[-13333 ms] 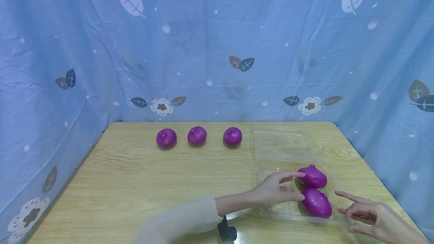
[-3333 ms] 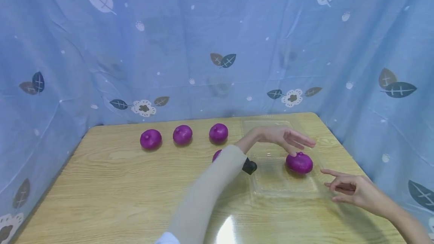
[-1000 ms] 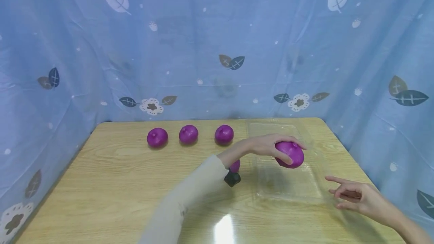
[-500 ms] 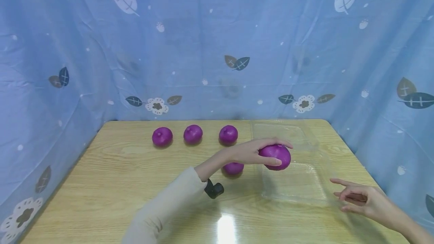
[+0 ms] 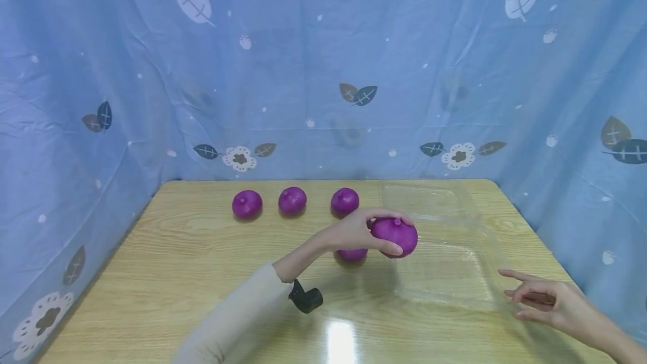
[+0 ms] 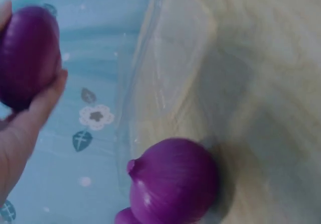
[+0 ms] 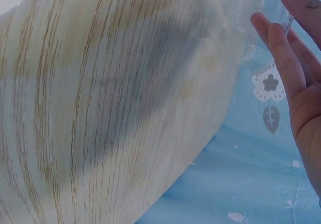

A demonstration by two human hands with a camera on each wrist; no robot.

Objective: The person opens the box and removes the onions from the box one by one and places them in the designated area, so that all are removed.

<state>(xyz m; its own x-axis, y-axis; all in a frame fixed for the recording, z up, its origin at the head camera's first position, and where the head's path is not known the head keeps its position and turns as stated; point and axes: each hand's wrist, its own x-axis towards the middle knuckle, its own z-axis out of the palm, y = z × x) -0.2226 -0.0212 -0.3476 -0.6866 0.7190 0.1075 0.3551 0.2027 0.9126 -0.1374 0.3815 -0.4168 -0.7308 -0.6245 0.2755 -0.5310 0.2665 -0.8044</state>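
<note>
My left hand (image 5: 354,233) holds a purple onion (image 5: 400,236) just above the left side of a clear plastic box (image 5: 447,299), thumb in front and fingers over the top. In the left wrist view the held onion (image 6: 30,53) hangs above the table. Below and behind the left hand, another onion (image 5: 352,255) sits on the table, partly hidden by the hand. At the box's right edge is my right hand (image 5: 551,299), fingers loosely bent; the right wrist view shows a thin clear edge near its fingers (image 7: 286,58), and contact is unclear.
Along the table's far side stand several more onions, at the left (image 5: 247,205), middle (image 5: 292,201) and right (image 5: 345,201). The box's clear lid (image 5: 427,201) lies open toward the back. A blue curtain (image 5: 303,72) surrounds the wooden table (image 5: 192,274).
The two onions formerly in the box have left it: one went to the table, and my left hand lifted the other and carried it leftward. My right hand stays by the box's right edge.
</note>
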